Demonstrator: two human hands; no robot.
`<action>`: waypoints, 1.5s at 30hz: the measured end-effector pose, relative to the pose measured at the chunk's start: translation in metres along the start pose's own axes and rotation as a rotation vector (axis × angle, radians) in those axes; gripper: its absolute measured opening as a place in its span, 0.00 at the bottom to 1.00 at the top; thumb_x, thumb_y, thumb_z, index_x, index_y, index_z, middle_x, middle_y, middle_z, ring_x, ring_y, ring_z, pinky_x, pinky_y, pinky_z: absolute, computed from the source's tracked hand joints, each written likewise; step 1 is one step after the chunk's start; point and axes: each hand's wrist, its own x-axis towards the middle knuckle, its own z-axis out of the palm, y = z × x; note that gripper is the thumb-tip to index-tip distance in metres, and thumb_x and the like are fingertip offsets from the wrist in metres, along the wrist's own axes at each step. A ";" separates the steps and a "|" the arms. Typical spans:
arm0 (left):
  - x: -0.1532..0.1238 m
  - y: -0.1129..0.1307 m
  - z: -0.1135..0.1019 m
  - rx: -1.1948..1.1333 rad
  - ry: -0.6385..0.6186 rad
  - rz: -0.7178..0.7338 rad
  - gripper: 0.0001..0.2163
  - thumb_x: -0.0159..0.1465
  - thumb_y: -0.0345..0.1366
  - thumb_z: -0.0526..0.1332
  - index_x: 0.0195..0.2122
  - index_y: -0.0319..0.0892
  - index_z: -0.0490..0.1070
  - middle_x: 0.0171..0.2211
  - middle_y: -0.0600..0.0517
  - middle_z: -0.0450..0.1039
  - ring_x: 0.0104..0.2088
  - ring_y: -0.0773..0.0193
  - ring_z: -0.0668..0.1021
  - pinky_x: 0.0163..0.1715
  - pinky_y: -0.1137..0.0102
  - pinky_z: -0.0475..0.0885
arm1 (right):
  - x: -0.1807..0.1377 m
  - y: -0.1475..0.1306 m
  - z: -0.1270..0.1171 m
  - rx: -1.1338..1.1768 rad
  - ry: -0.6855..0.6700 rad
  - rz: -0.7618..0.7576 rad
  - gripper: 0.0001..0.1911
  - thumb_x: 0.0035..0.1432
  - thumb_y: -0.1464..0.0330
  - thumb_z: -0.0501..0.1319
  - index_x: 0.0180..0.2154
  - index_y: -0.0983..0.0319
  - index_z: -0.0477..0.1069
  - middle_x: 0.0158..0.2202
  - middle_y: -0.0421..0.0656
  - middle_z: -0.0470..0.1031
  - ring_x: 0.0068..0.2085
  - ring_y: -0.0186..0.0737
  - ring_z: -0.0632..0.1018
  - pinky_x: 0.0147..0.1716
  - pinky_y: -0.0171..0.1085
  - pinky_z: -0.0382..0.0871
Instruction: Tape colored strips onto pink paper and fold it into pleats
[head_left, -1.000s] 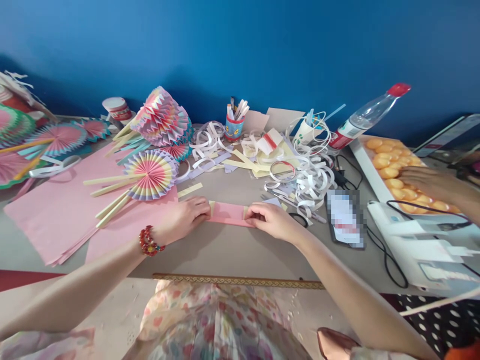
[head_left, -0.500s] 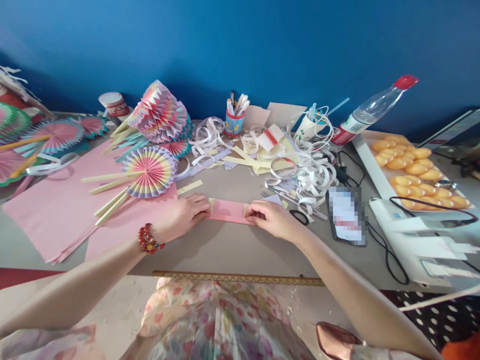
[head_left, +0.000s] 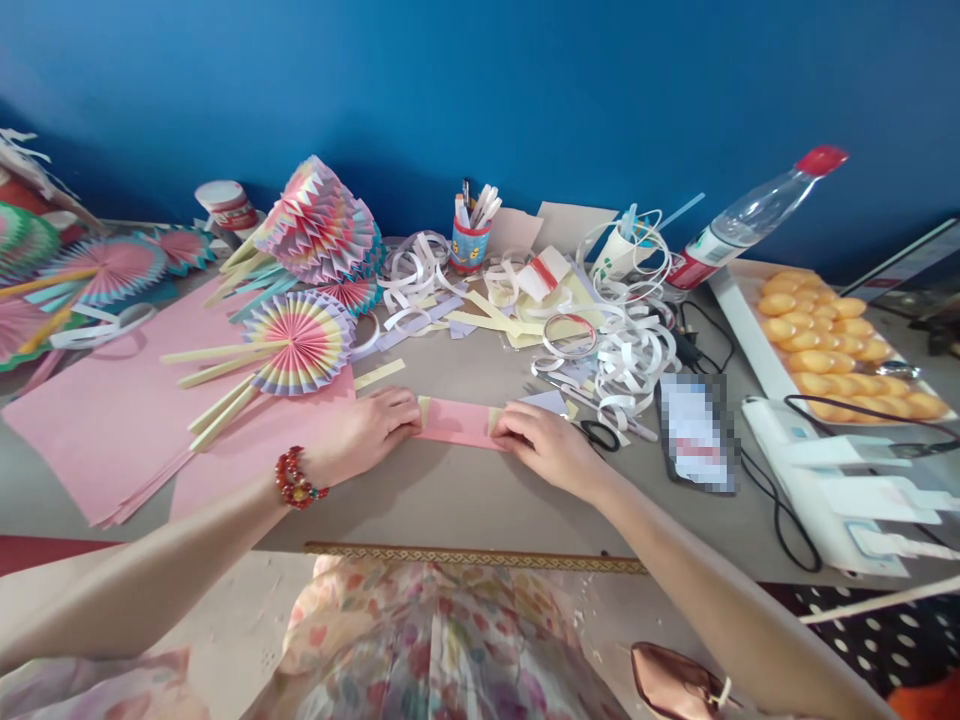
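Note:
Between my hands a narrow folded pink paper (head_left: pixel 459 424) lies near the front of the desk, with a pale yellow band at each end. My left hand (head_left: pixel 381 425), wearing a red bead bracelet on the wrist, has its fingers closed on the left end. The fingers of my right hand (head_left: pixel 541 440) pinch the right end. A pleated paper fan (head_left: pixel 304 345) with pale yellow sticks rests just beyond my left hand, on pink paper sheets (head_left: pixel 112 420). Black-handled scissors (head_left: pixel 598 434) lie close beyond my right hand, partly under paper scraps.
Curled white strips (head_left: pixel 630 360) and yellow offcuts cover the desk's middle back. A pen cup (head_left: pixel 470 245) stands by the wall. At right are a plastic bottle (head_left: pixel 765 215), a phone (head_left: pixel 696 435), a power strip (head_left: pixel 817 490) with cables, and a tray of yellow food (head_left: pixel 832 340).
My right hand has shifted very slightly to the right along the folded pink paper's end. The left hand and the paper look almost the same.

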 end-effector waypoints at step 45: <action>-0.037 0.006 0.011 0.532 0.016 0.076 0.19 0.69 0.26 0.52 0.60 0.42 0.64 0.58 0.44 0.66 0.53 0.54 0.69 0.49 0.60 0.66 | -0.017 0.001 0.015 -0.349 0.088 -0.162 0.11 0.64 0.77 0.51 0.40 0.61 0.70 0.41 0.46 0.74 0.43 0.44 0.72 0.42 0.40 0.68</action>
